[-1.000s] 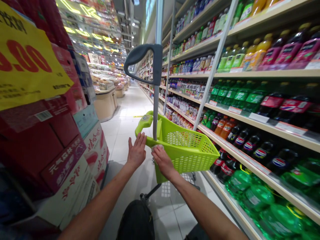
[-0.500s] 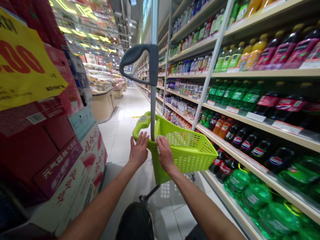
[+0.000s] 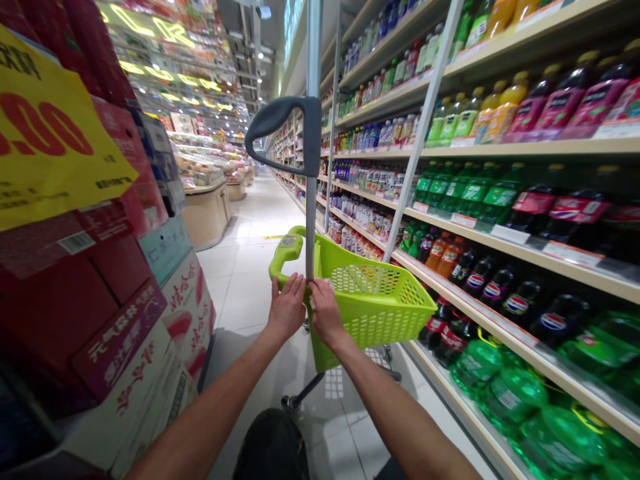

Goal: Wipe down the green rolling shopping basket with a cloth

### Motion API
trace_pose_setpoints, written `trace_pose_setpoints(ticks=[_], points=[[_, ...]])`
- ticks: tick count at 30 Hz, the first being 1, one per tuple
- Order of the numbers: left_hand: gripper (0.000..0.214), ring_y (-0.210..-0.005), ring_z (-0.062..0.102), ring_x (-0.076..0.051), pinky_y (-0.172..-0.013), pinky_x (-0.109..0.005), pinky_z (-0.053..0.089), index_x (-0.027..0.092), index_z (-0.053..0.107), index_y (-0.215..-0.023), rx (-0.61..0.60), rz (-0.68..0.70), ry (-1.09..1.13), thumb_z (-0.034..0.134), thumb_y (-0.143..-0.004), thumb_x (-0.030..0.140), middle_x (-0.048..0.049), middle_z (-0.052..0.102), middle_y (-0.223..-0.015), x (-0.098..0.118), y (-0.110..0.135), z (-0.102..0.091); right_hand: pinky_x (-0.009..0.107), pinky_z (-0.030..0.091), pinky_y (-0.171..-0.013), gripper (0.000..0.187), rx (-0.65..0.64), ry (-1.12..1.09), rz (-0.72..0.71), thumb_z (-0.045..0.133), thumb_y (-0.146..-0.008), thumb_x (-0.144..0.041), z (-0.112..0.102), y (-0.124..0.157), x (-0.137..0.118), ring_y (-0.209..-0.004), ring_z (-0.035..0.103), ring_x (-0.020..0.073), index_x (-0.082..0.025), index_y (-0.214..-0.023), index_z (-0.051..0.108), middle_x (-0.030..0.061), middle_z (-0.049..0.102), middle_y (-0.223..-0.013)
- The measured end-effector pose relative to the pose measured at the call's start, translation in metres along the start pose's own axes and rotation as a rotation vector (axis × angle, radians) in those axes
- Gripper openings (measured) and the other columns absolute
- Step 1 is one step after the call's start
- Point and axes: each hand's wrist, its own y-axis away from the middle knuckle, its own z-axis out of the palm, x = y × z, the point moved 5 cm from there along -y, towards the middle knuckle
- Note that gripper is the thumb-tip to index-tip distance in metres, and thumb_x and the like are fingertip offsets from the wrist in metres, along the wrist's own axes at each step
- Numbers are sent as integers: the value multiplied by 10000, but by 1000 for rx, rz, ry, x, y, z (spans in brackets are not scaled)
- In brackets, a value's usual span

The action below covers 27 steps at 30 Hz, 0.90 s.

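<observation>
Hands come first. My left hand (image 3: 287, 308) is open, with the fingers spread up. It is just beside the green handle (image 3: 289, 248) of a green plastic shopping basket (image 3: 373, 300), but I cannot tell if it touches. My right hand (image 3: 325, 310) has its fingers bent on the basket, and I cannot tell if it is really holding on.

Just before, my hands were farther apart. Now they are close, with a metal pole (image 3: 313, 67) going up between them.

The basket is right in front of me. Its long side goes from the handle out to my right, so my right hand is nearer to its body. A gray grip (image 3: 283, 127) sits on the pole.

Red boxes (image 3: 75, 293) with a yellow sign (image 3: 50, 133) stand on my left. On my right are shelves (image 3: 500, 150) with Pepsi bottles (image 3: 553, 321) and green bottles (image 3: 475, 193). A white tile floor (image 3: 240, 280) runs far ahead.
</observation>
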Motion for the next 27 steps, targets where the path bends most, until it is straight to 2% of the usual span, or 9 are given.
trace_pose_setpoints(ticks=[3,7,10,13,17,20,21,23,27], points=[[559,-1223,388,-231,-1071,-488,40,145,463,-1226,-2,30,4,380,-677,80,-92,498,-1272,3,0,0,465,292,-1042,498,18,10,-15,331,-761,-56,-6,10,14,-1254,327,211,-100,-1242,454,141,472,-1271],[558,-1226,384,-228,-1077,-476,47,142,465,-1226,9,41,1,374,-680,71,-91,503,-1267,9,1,1,517,329,-998,515,88,74,119,312,-734,-27,-26,44,68,-1203,399,220,-112,-1212,485,144,530,-1203],[545,-1231,375,-234,-1075,-483,51,127,465,-1224,17,28,1,376,-688,85,-98,494,-1274,16,0,1,495,365,-981,533,86,59,127,314,-709,-5,-38,41,71,-1167,442,218,-118,-1195,502,141,554,-1166],[546,-1224,382,-241,-1076,-476,77,137,469,-1221,2,60,1,399,-681,100,-98,501,-1267,23,-1,0,441,340,-1022,538,132,21,4,318,-733,-12,-62,-9,34,-1220,383,195,-149,-1232,466,109,511,-1226],[548,-1238,363,-246,-1074,-466,112,137,466,-1218,45,32,-14,415,-673,107,-102,486,-1281,18,-4,-9,472,220,-1079,451,283,60,-202,317,-826,-84,-115,-109,-19,-1321,183,196,-203,-1241,445,45,397,-1335],[556,-1248,348,-246,-1066,-463,150,125,463,-1210,85,-34,-26,411,-657,88,-102,457,-1307,10,-5,-15,476,184,-1085,384,207,108,-343,339,-860,-112,-130,-151,-32,-1334,130,192,-221,-1201,478,26,380,-1352],[558,-1249,349,-242,-1063,-454,167,125,468,-1203,81,-29,-23,409,-650,79,-98,458,-1307,9,-5,-15,472,187,-1085,368,155,129,-395,343,-864,-110,-126,-151,-31,-1332,137,188,-217,-1183,492,30,392,-1346],[564,-1252,346,-233,-1060,-435,191,124,477,-1193,66,-11,-11,408,-636,65,-89,466,-1301,10,-5,-14,465,211,-1079,352,54,180,-488,348,-864,-96,-111,-132,-24,-1327,159,182,-207,-1154,514,44,419,-1331],[566,-1268,320,-227,-1066,-423,191,113,475,-1194,55,8,5,409,-633,69,-83,448,-1317,15,-4,-12,470,312,-1025,297,-104,225,-630,385,-860,-110,-77,-57,-3,-1302,235,207,-167,-1098,553,90,498,-1260]])
